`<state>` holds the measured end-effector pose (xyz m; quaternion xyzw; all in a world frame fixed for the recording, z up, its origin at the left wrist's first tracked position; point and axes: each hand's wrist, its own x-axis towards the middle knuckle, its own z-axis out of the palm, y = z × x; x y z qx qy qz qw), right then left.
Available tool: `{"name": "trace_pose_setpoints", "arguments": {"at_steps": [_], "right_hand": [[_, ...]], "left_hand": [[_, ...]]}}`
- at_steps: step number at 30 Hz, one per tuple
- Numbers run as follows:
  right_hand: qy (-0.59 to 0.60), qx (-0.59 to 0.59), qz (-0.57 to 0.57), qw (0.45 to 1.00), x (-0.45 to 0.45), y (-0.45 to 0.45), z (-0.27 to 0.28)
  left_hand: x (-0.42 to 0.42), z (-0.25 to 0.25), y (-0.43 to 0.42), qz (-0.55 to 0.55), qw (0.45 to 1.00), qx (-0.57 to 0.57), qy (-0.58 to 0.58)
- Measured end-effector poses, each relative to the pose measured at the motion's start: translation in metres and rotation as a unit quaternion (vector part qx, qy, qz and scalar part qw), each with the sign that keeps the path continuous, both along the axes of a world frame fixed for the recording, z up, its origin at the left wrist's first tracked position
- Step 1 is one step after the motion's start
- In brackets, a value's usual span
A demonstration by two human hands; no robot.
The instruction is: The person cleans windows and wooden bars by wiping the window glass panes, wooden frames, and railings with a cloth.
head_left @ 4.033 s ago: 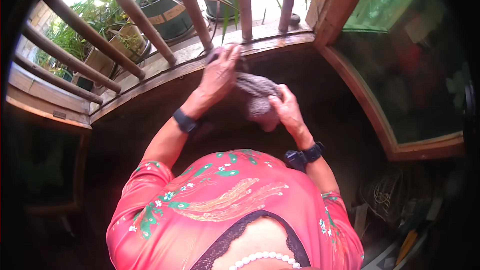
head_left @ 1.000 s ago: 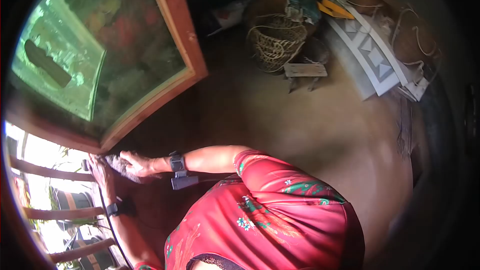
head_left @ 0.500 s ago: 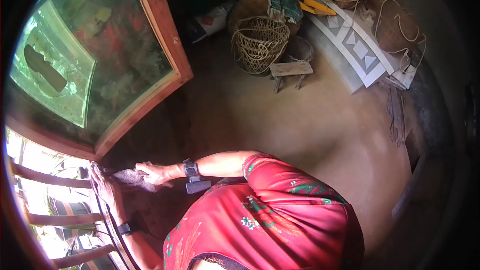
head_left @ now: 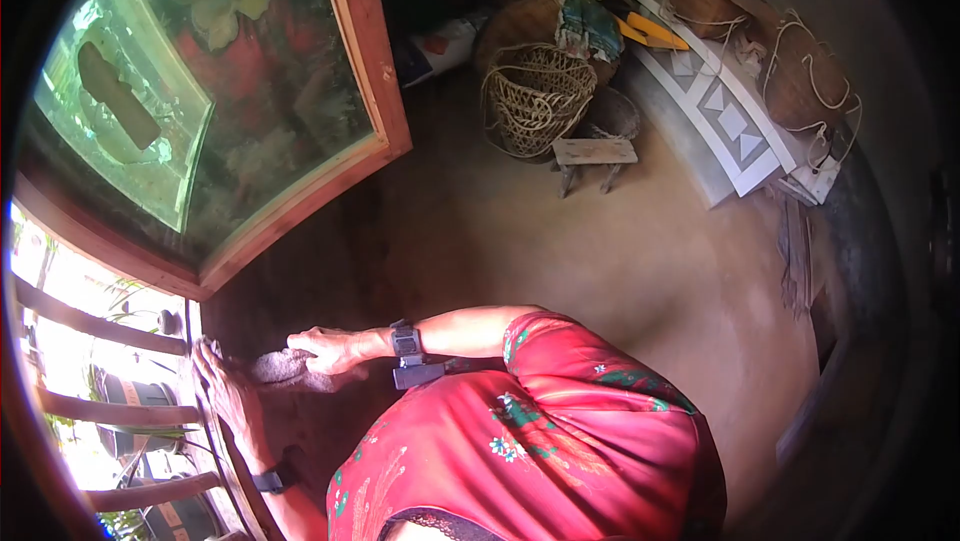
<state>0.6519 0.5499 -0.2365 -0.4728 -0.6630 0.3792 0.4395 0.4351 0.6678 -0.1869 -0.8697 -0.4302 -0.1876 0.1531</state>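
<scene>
A greyish-purple cloth (head_left: 282, 369) is bunched and stretched between my two hands beside the window sill (head_left: 212, 431). My left hand (head_left: 236, 403) lies along the sill with its fingers pressed together over one end of the cloth; the part beneath the fingers is hidden. Farther right, my right hand (head_left: 328, 351) is closed round the other end, and a short tail of cloth hangs past its fingers. Wooden bars (head_left: 120, 409) rise from the sill on the left.
An open wooden-framed glass window (head_left: 385, 91) hangs at the upper left. Potted plants (head_left: 140, 406) stand beyond the bars. Across the floor (head_left: 640, 271) are a woven basket (head_left: 540, 101), a small wooden stool (head_left: 595, 152) and a white patterned panel (head_left: 735, 126) against the wall.
The view has turned right from the barred opening, bringing the floor and basket into sight. My left hand has slid along the sill towards the window frame, the cloth still between both hands.
</scene>
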Motion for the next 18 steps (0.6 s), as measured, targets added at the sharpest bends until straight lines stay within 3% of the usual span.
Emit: {"name": "trace_pose_setpoints", "arguments": {"at_steps": [3,4,11,14,17,18], "right_hand": [[-0.027,0.044,-0.035,0.998,-0.005,0.009,-0.01],[-0.023,0.042,-0.04,0.998,-0.005,0.008,-0.009],[0.002,0.011,-0.026,1.0,-0.002,0.008,0.003],[-0.009,0.093,-0.057,0.994,-0.004,0.02,-0.011],[0.018,0.106,-0.064,0.992,-0.002,0.024,-0.016],[0.039,0.057,-0.057,0.996,0.0,0.021,-0.012]], "left_hand": [[0.018,0.017,0.006,0.016,0.998,-0.064,-0.006],[0.022,0.018,0.01,0.029,0.998,-0.037,0.046],[0.03,0.013,0.04,-0.011,0.995,-0.002,0.102],[0.026,0.009,0.053,-0.003,0.992,-0.029,0.119],[0.026,0.015,0.052,0.007,0.995,-0.069,0.078],[0.024,0.013,0.054,0.009,0.994,-0.07,0.078]]}}
